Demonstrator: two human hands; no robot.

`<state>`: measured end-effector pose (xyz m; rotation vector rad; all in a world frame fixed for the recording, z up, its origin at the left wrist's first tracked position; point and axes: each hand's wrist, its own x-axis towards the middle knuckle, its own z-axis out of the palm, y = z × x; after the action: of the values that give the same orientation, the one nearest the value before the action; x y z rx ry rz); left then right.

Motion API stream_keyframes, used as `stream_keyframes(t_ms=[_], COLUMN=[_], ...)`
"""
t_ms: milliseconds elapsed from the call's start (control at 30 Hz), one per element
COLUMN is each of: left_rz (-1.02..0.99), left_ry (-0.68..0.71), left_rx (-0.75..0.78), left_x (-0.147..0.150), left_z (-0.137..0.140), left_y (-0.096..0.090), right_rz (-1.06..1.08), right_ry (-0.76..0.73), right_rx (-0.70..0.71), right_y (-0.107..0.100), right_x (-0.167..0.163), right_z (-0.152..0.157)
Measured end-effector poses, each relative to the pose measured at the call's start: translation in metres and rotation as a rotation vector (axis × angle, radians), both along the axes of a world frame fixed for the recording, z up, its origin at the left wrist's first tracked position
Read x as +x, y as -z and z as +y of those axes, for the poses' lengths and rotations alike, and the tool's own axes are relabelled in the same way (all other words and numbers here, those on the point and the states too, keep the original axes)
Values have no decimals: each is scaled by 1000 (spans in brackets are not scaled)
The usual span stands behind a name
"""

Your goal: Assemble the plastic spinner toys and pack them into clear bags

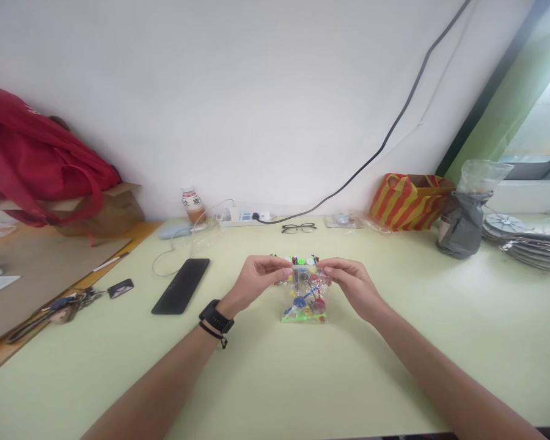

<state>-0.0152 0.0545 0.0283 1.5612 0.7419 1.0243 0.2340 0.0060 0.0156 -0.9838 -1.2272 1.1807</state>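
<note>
A small clear plastic bag [305,299] hangs upright between my hands, with blue, red, yellow and bright green plastic pieces inside. My left hand [261,279] pinches its upper left corner between thumb and fingers. At the upper right corner, my right hand [352,284] grips the bag the same way. Just behind the bag's top edge, several more colourful small plastic pieces [302,260] lie on the table, partly hidden by the bag and my fingers. A black watch and a dark cord bracelet are on my left wrist.
Left of my hands lies a black phone-like slab [181,286]; keys [68,308] are farther left. Glasses [299,228], a power strip [245,218] and a bottle [192,205] stand along the wall. A striped bag [410,201] and a grey bag [462,225] sit back right.
</note>
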Motion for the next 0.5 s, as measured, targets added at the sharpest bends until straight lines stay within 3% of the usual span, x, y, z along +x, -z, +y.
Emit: stream_keyframes(t_ms=[233, 367, 500], left_rz=[-26, -8, -11], left_ry=[-23, -43, -63], left_rx=[8, 27, 28], left_x=[3, 4, 5], left_z=[1, 2, 1], left_y=[4, 5, 4], right_rz=[-70, -96, -80], right_ry=[1, 38, -15], right_rx=[74, 64, 34], right_y=[-7, -7, -7], right_x=[-4, -3, -2], right_z=[-4, -3, -3])
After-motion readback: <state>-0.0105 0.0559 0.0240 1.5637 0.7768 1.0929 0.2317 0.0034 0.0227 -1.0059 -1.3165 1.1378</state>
